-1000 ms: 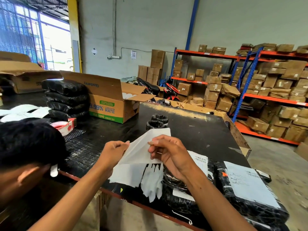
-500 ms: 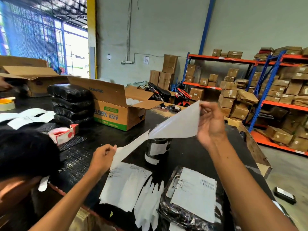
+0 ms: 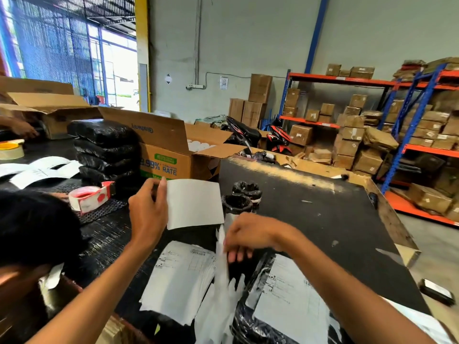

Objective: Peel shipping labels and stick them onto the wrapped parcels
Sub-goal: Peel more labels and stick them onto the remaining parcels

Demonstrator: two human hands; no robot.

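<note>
While the left hand point(image 3: 146, 214) pinches a peeled label point(image 3: 195, 203) upright, the right hand point(image 3: 244, 235) grips backing strips point(image 3: 222, 281). Both hover above the bench point(image 3: 310, 207).

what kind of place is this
Most likely a warehouse packing station. Steel racking along the wall is stacked with cardboard boxes, black-wrapped parcels are piled on the work table, and the left hand holds a peeled shipping label.

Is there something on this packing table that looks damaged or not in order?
Yes. The black table covering is worn through in a pale strip along its far edge. White backing strips lie in a loose pile at the near edge, partly hanging over it.
</note>
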